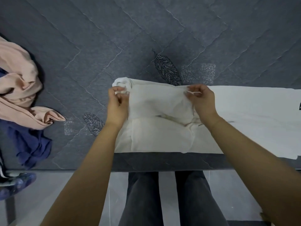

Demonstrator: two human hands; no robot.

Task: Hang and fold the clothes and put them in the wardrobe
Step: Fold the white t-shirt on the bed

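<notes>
A person stands at the edge of a bed [81,46] covered in a grey quilted spread stitched with leaf shapes. A white garment [159,132] lies flat on it directly in front of them, its near edge along the edge of the bed and its length running off past the right hand toward the right side of the view.

The left hand [117,106] has its fingers curled, and its grip pinches a bunched, rolled corner of the white garment at the garment's far left end. The right hand [202,101] pinches the far edge of the same cloth, thumb and fingertips closed on a thin fold or strip of fabric. Between the two hands the cloth is lifted slightly and shows soft creases; below them, toward the person, it lies smooth.

Well apart from the left hand, out to its left, a peach garment [17,88] sits crumpled on the bed, and a dark blue garment [31,144] lies partly beneath it, closer to the bed's near edge. Below both forearms, the person's legs in dark trousers [143,198] stand on a pale floor [166,193].
</notes>
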